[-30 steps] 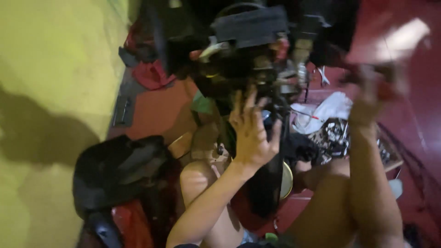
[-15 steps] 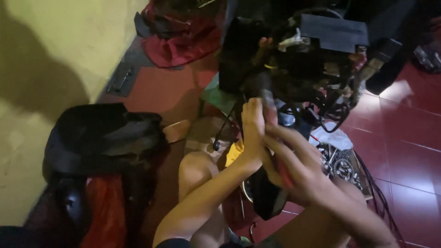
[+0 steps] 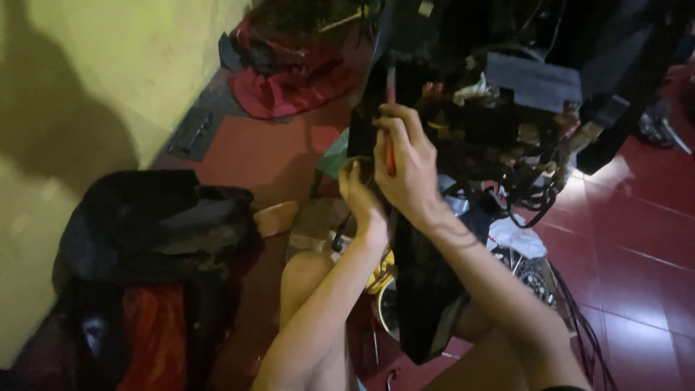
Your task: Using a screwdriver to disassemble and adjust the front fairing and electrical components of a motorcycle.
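A dark machine body with exposed wires and black panels fills the upper middle and right. My right hand is raised against its left side, fingers closed round a thin red-handled tool that points up into the machine. Just left of and behind it, my left hand is curled against the black panel edge; what it grips is hidden by the right hand. A long black panel hangs down between my forearms.
A yellow wall runs along the left. A black bag over something orange-red lies at lower left. A red cloth sits by the wall at the top. Red floor tiles, loose cables and a white rag lie to the right.
My right hand came from high on the right to the left hand, then both rose to the machine's left side with the red tool. The view swung right and closer.
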